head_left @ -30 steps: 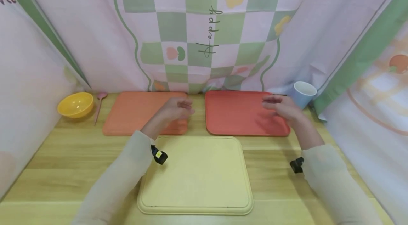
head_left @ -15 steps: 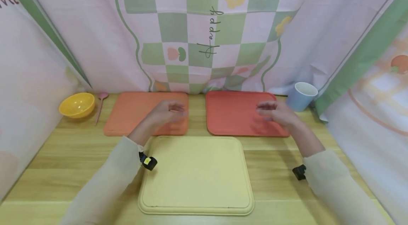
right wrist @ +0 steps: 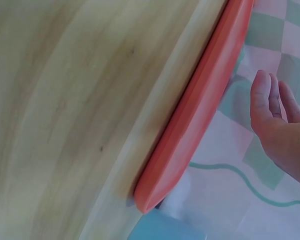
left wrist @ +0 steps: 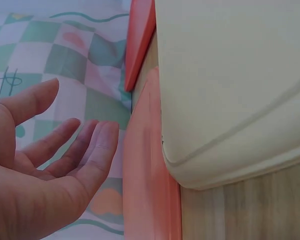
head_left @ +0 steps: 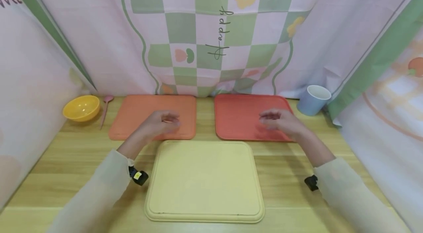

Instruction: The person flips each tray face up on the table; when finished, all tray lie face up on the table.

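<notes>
My left hand [head_left: 158,123] hovers over the orange tray [head_left: 132,115], its fingers loosely bent with nothing between them. In the left wrist view the same hand [left wrist: 55,170] shows its thumb apart from the fingers. Above the red tray [head_left: 236,115] hangs my right hand [head_left: 281,121], also holding nothing. The right wrist view has that hand [right wrist: 282,120] at its right edge, fingers relaxed and partly cut off. In front of both trays lies a pale yellow tray [head_left: 205,181], flat on the wooden table and touched by neither hand.
At the back left a yellow bowl [head_left: 81,109] stands beside a pink spoon [head_left: 105,110]. A blue cup [head_left: 312,102] is upright at the back right. Patterned curtains [head_left: 211,27] enclose the table [head_left: 284,189] at the back and sides.
My left hand has moved left and toward me over the orange tray. My right hand has shifted slightly left and toward me, away from the cup. The trays, bowl, spoon and cup stay put.
</notes>
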### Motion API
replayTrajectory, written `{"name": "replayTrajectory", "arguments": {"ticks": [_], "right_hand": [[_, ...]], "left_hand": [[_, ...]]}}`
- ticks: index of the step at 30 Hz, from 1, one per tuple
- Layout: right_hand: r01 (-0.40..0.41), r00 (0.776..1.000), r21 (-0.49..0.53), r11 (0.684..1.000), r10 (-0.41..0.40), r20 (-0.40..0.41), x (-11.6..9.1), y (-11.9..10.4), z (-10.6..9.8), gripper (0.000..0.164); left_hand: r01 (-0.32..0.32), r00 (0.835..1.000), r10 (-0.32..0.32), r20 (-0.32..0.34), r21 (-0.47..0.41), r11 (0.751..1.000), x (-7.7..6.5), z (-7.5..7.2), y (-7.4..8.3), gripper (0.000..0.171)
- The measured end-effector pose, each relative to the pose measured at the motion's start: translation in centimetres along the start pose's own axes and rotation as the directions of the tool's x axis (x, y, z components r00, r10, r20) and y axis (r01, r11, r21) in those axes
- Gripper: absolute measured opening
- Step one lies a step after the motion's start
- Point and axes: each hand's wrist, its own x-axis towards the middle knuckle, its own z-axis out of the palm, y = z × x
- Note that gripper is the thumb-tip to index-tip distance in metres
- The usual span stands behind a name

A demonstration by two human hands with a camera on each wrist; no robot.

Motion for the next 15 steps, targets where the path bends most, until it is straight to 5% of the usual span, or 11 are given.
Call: {"name": "replayTrajectory", "arguments": {"ticks": [15], "right_hand": [[-0.031,0.998,-0.015,0.999,0.032,0.045,-0.9,0.0,1.3,0.053]], "left_hand": [[0.060,0.998,-0.060,0.019,-0.008,0.998,-2.0,-0.8,-1.6,0.053]]}}
